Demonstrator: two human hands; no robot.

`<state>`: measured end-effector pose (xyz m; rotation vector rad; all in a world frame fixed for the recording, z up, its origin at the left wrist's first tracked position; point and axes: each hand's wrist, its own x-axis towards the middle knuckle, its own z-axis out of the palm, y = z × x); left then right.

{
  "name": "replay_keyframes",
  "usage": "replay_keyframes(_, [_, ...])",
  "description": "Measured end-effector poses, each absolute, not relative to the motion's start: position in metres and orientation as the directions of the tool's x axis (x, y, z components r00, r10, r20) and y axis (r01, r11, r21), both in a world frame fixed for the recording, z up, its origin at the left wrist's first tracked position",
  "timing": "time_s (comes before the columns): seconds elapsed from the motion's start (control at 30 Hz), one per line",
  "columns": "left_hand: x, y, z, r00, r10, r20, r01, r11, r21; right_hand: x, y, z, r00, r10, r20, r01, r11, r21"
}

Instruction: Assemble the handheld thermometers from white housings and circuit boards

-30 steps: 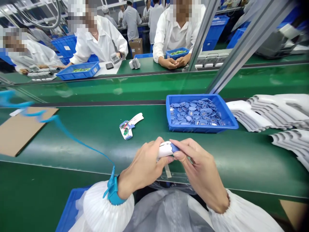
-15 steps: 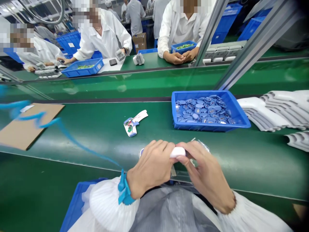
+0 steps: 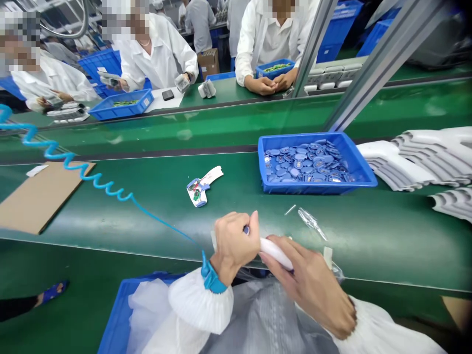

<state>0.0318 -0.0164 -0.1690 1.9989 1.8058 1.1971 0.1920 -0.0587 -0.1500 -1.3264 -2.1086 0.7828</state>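
Both hands are closed around a white, rounded plastic casing [image 3: 276,252] close to my body. My left hand [image 3: 235,241] wraps one end in a fist, thumb up, and a bit of dark blue shows between its fingers. Along the other end, my right hand [image 3: 308,278] grips with fingers on top and thumb below. Most of the casing is hidden by the hands. Beyond them on the green bench lies an opened white gun-shaped half shell [image 3: 201,188] with blue parts, a green piece and red wires. A blue wrist strap [image 3: 213,276] circles my left wrist.
A blue tray [image 3: 262,169] of blue oval pieces stands ahead, with stacked white shells [image 3: 424,152] to its right. Small clear plastic parts [image 3: 311,222] lie near my right hand. A coiled blue cord [image 3: 110,189] crosses left over cardboard [image 3: 44,196]. Co-workers sit opposite.
My hands have turned and tilted the casing, so more of its white length shows. The left hand has curled into a fist. The clear parts are uncovered, and a foot has appeared at left.
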Motion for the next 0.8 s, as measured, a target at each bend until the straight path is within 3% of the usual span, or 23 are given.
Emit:
replay_keyframes(0.07, [0.027,-0.015,-0.163,-0.018,0.931,0.366,0.702,-0.249,0.668,0.193,-0.063,-0.151,-0.321,0.945,0.069,0.595,0.258,-0.761])
replay_keyframes(0.17, [0.021,-0.023,-0.157,0.028,0.945,0.326,0.553,-0.286,0.782,0.198,-0.058,-0.15,-0.161,0.937,-0.31,0.484,-0.199,-0.852])
replay_keyframes(0.23, [0.021,-0.027,-0.159,-0.045,0.928,0.37,0.413,-0.32,0.853,0.199,-0.05,-0.151,-0.143,0.774,-0.616,0.296,-0.561,-0.773])
replay_keyframes(0.3, [0.026,-0.026,-0.167,-0.24,0.91,0.338,0.279,-0.269,0.922,0.197,-0.043,-0.154,-0.243,0.628,-0.739,0.145,-0.73,-0.668])
replay_keyframes(0.37, [0.032,-0.018,-0.177,-0.429,0.879,0.209,0.166,-0.151,0.975,0.191,-0.041,-0.158,-0.318,0.66,-0.68,0.143,-0.676,-0.723])
replay_keyframes(0.47, [0.041,-0.001,-0.185,-0.486,0.87,0.08,0.162,0.0,0.987,0.176,-0.046,-0.164,-0.345,0.86,-0.376,0.399,-0.228,-0.888])
replay_keyframes(0.53, [0.044,0.01,-0.186,-0.469,0.878,0.096,0.296,0.054,0.954,0.164,-0.051,-0.169,-0.358,0.912,-0.198,0.61,0.068,-0.79])
replay_keyframes(0.57, [0.045,0.015,-0.185,-0.469,0.875,0.119,0.369,0.071,0.927,0.159,-0.053,-0.171,-0.359,0.919,-0.165,0.69,0.142,-0.71])
replay_keyframes(0.67, [0.045,0.028,-0.179,-0.452,0.873,0.182,0.511,0.087,0.855,0.151,-0.051,-0.174,-0.321,0.934,-0.156,0.781,0.168,-0.602])
replay_keyframes(0.73, [0.04,0.03,-0.168,-0.385,0.908,0.163,0.522,0.069,0.85,0.154,-0.047,-0.172,-0.329,0.932,-0.15,0.696,0.132,-0.706])
replay_keyframes(0.8, [0.03,0.024,-0.151,-0.22,0.974,0.051,0.402,0.043,0.915,0.165,-0.042,-0.167,-0.377,0.907,-0.187,0.529,0.045,-0.847])
